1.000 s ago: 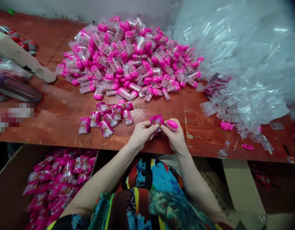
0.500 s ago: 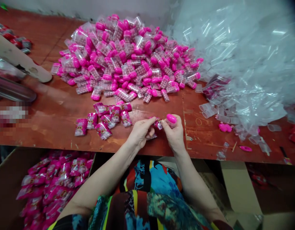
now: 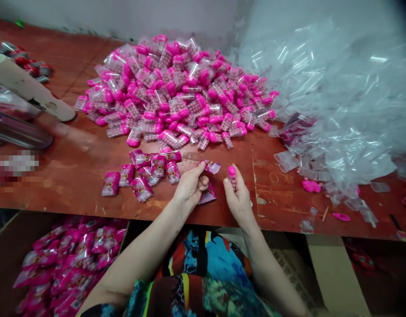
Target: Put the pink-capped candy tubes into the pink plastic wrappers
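My left hand [image 3: 190,188] is closed on a shiny pink printed sachet [image 3: 208,194]; its upper edge sticks out beyond the thumb. The fingers hide part of the sachet. In my right hand [image 3: 239,199], between thumb and fingers, a small clear bottle of pale pink balls [image 3: 233,181] stands upright with its bright pink cap on top. A gap separates the bottle from the sachet. Just left of my left hand lie several plump pink sachets [image 3: 142,189] on the red-brown table [image 3: 176,204].
Beyond my hands rises a big heap of pink-capped bottles [image 3: 176,101]. At right, a large clear plastic bag [image 3: 322,88] spills empty clear tubes [image 3: 287,162]. Below the table's left edge, a cardboard box [image 3: 5,246] holds many pink sachets. A pale cylinder [image 3: 31,88] lies at far left.
My hands have parted; the right one has drawn away from the sachet. The bottle's cap has turned from sideways to upright. The whole view has shifted slightly upward.
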Tool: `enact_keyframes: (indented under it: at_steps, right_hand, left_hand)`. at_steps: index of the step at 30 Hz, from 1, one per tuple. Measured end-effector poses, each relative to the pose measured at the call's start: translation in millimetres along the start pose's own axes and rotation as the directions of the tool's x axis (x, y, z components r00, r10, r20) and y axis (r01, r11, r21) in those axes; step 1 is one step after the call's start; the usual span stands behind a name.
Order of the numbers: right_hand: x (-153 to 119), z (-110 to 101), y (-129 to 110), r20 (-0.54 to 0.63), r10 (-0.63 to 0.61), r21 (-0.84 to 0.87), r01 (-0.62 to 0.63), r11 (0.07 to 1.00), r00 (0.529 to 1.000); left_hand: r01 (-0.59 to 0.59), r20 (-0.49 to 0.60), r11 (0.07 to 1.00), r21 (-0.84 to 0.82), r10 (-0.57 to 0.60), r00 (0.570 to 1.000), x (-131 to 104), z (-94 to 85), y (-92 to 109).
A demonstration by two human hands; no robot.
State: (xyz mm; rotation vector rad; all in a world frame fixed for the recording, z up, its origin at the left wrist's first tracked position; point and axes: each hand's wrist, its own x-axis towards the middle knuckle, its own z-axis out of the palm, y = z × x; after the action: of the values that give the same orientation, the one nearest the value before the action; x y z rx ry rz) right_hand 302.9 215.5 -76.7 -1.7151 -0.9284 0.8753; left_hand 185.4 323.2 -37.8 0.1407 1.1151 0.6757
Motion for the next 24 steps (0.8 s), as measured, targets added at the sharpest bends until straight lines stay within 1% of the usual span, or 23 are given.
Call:
enact_keyframes:
  at_steps: [2, 4, 6, 9, 10, 12, 16, 21, 24]
  right_hand:
    - [2.8, 0.4, -2.1, -0.013, -0.060, -0.167, 0.057, 0.984, 0.998]
    - [6.4, 1.3, -7.5, 0.021, -0.098, -0.272, 0.100, 0.957, 0.995]
    - [8.5, 3.5, -13.3, 0.046, -0.111, -0.368, 0.120, 0.922, 0.993]
    - [8.4, 8.3, -18.6, 0.045, -0.110, -0.481, 0.118, 0.869, 0.993]
    - [8.0, 9.7, -19.1, 0.040, -0.115, -0.488, 0.120, 0.864, 0.993]
    - [7.3, 11.5, -18.6, 0.035, -0.137, -0.445, 0.138, 0.885, 0.990]
    - [6.9, 10.4, -16.1, 0.041, -0.182, -0.306, 0.186, 0.934, 0.982]
    - [7.1, 3.1, -19.9, 0.095, -0.170, -0.293, 0.191, 0.937, 0.981]
    - [7.6, -2.0, -24.4, 0.113, -0.162, -0.296, 0.189, 0.936, 0.980]
  left_hand:
    - [-0.013, 0.001, 1.000, 0.010, 0.013, 1.000, 0.7, 1.6, -1.6]
    - [-0.029, 0.007, 0.999, 0.036, 0.029, 1.000, 1.8, 2.7, -3.5]
    - [-0.048, 0.016, 0.997, 0.067, 0.047, 0.999, 3.1, 2.9, -5.4]
    - [-0.090, 0.037, 0.991, 0.098, 0.086, 0.996, 4.7, 1.6, -7.7]
    - [-0.102, 0.045, 0.989, 0.104, 0.098, 0.994, 5.1, 1.0, -8.2]
    - [-0.111, 0.075, 0.986, 0.123, 0.102, 0.992, 5.7, 0.1, -8.8]
    - [-0.071, 0.164, 0.978, 0.197, 0.038, 0.986, 6.3, -0.6, -8.3]
    - [-0.021, 0.236, 0.956, 0.292, -0.051, 0.970, 5.5, -3.2, -5.9]
    - [-0.035, 0.259, 0.947, 0.319, -0.051, 0.964, 5.4, -6.9, -5.6]
